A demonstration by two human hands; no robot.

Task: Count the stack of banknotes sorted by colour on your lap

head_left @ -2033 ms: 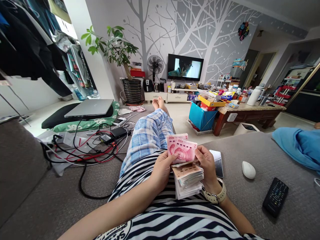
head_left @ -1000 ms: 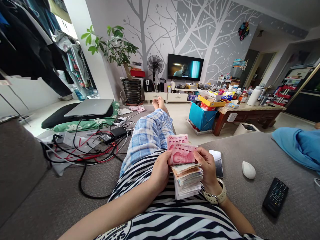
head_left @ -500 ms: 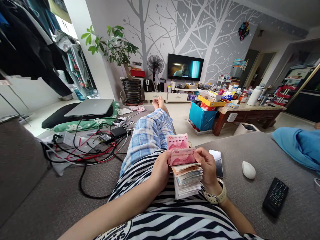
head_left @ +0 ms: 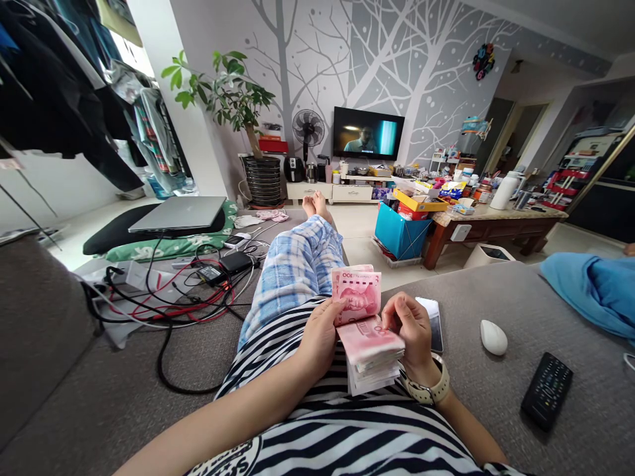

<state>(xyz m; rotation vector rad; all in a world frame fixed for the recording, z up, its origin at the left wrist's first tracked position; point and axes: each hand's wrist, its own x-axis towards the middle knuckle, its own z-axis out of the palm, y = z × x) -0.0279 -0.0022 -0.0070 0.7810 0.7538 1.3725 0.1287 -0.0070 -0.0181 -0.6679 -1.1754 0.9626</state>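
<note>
A folded bundle of banknotes (head_left: pixel 373 338) is held over my lap. The upright part shows pink 100 notes with a printed portrait, while the lower part folds down toward me in a thick layered stack with pale edges. My left hand (head_left: pixel 321 334) is closed on the left side of the bundle, thumb pressed on the upright notes. On the opposite side, my right hand (head_left: pixel 409 327) has its fingers bent together at the corner of the top pink note of the lower stack. A light watch (head_left: pixel 430 383) circles my right wrist.
On the grey sofa to the right lie a phone (head_left: pixel 430 322), a white mouse (head_left: pixel 493 338), a black remote (head_left: pixel 546 390) and blue cloth (head_left: pixel 588 291). Tangled cables (head_left: pixel 171 301) and a laptop (head_left: pixel 178 215) are at the left. A cluttered table (head_left: pixel 496 215) stands beyond.
The pink note that was bent between both hands now stands upright with the left-hand notes. My right hand is back at the lower stack, where a pink note replaces the brownish one on top.
</note>
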